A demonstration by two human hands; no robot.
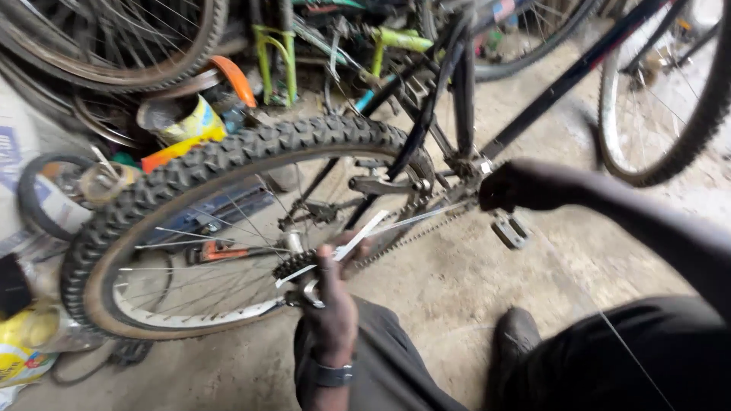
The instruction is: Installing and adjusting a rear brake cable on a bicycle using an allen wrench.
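The bicycle stands on the concrete floor [457, 297], its knobby rear wheel [228, 152] to the left in the head view and the dark frame [548, 87] running up to the right. The left hand [331, 304] sits at the rear hub, just beside the small sprocket cluster [295, 264], closed around a thin flat metal tool [358, 237] that slants up toward the chain [415, 232]. The right hand [521, 186] is wrapped around the crank area, just above the square pedal [509, 230]; the two hands are well apart, one at each end of the chain run.

The wheel looks fairly heavy and stiff at the rim, with a grippy tyre, so the tread or the rim is likely the safe place to hold. The spokes [190, 247] are thin and would probably bend or pinch fingers (poor handholds). The chain is limp along its length, likely greasy and slippery, and best moved through the pedal or crank rather than bare fingers. The flat tool seems light and rigid, held near its lower end.

Around the bike lie other wheels, a yellow container [186, 125] and a green frame part [278, 61].
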